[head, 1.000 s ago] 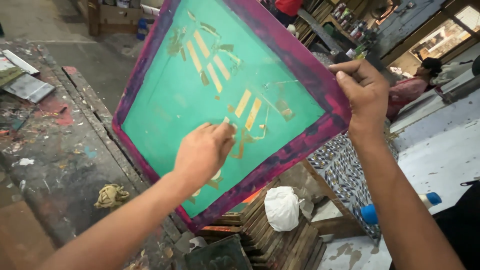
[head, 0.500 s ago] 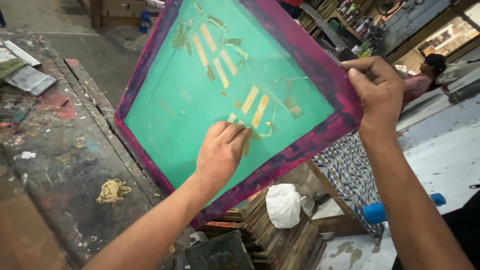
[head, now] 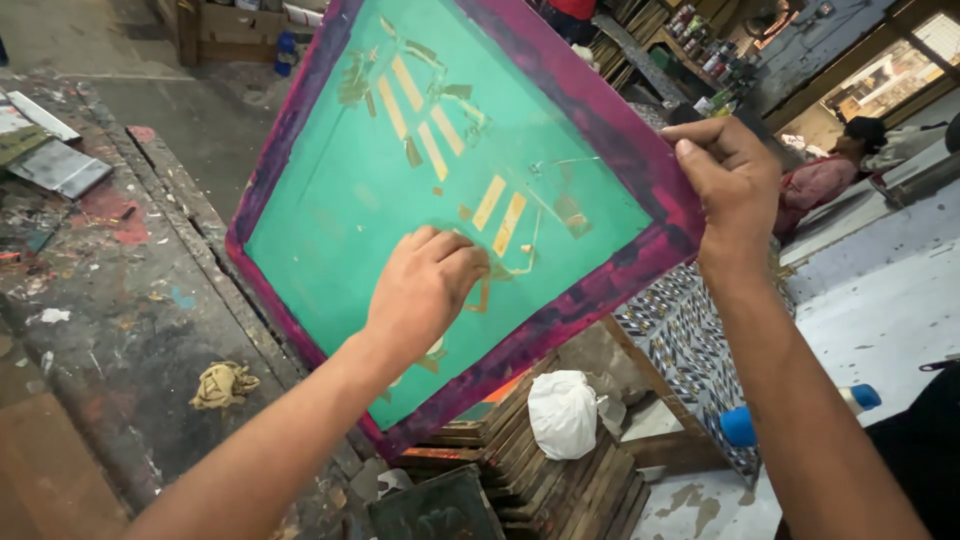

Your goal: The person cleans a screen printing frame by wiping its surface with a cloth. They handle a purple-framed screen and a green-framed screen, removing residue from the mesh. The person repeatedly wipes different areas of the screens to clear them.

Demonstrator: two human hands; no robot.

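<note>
A printing screen (head: pixel 350 210) with a green mesh and a magenta-stained frame is held tilted in the air in front of me. Yellowish pattern bars show through the mesh. My right hand (head: pixel 732 180) grips the frame's right corner. My left hand (head: pixel 425 285) presses on the mesh near the lower pattern marks, fingers bent against it; whether something small sits under the fingers is hidden.
A paint-stained worktable (head: pixel 110 330) lies at left with a crumpled yellow rag (head: pixel 222 384) and metal plates (head: pixel 55 165). Below the screen are stacked wooden frames (head: pixel 540 480), a white cloth bundle (head: pixel 563 412) and a blue-capped bottle (head: pixel 745 425). A seated person (head: pixel 830 175) is at far right.
My left hand has slid up and to the right across the mesh. The screen has shifted slightly with my right hand still on its corner.
</note>
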